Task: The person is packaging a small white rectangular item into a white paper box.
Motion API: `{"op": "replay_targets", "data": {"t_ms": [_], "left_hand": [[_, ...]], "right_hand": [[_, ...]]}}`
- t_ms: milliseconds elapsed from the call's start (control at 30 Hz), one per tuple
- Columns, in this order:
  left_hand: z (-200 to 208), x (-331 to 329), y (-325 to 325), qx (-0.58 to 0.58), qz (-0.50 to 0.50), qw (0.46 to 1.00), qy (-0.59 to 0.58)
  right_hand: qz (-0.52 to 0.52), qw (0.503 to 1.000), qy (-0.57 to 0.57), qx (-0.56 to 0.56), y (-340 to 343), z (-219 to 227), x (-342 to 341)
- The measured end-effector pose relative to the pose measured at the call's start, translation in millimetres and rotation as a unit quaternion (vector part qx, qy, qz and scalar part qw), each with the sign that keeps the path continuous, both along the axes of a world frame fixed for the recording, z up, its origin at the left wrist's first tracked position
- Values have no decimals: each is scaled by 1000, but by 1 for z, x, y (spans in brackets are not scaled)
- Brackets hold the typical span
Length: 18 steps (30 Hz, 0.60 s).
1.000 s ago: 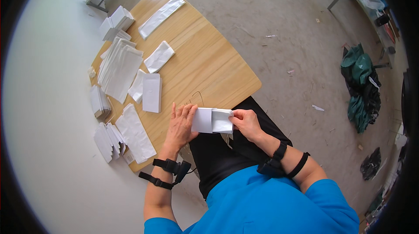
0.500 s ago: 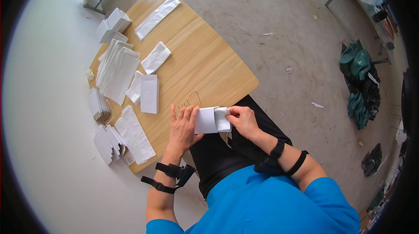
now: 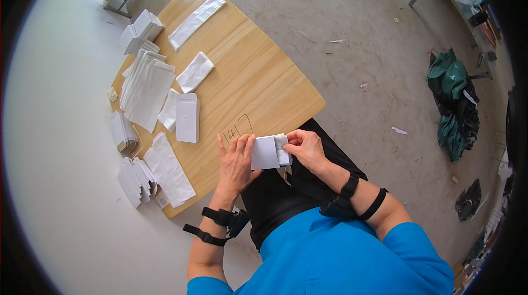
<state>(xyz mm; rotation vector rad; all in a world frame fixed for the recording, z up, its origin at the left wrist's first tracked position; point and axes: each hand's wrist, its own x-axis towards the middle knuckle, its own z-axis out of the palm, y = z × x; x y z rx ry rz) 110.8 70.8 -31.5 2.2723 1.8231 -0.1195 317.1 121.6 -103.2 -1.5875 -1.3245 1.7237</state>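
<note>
A small white box lies flat between my hands at the table's near edge, its right end open. My left hand grips the box's left end, with the thumb below and fingers along the top. At the open end, my right hand pinches a folded white plastic bag, partly inside the box and partly sticking out. A closed flat white box rests on the table just left of my left hand.
The wooden table bears a fanned stack of white bags, folded bags, a long flat bag and stacks of white boxes along its left edge. Green and black plastic bags lie on the floor at right.
My left hand and the box have shifted slightly right, toward my right hand. Less of the folded bag sticks out of the box now.
</note>
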Motion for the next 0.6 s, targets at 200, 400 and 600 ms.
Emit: {"op": "replay_targets", "data": {"t_ms": [200,400,600], "left_hand": [[-2,0,-2,-5,7,1000,-4],[-2,2,-4,-9,13,1000,-11],[-3,2,-6,4,31,999,-22]], "right_hand": [[-12,999,47,-22,1,-11,1],[-24,993,83,-75,3,-7,3],[14,999,46,26,0,26,-1]]}}
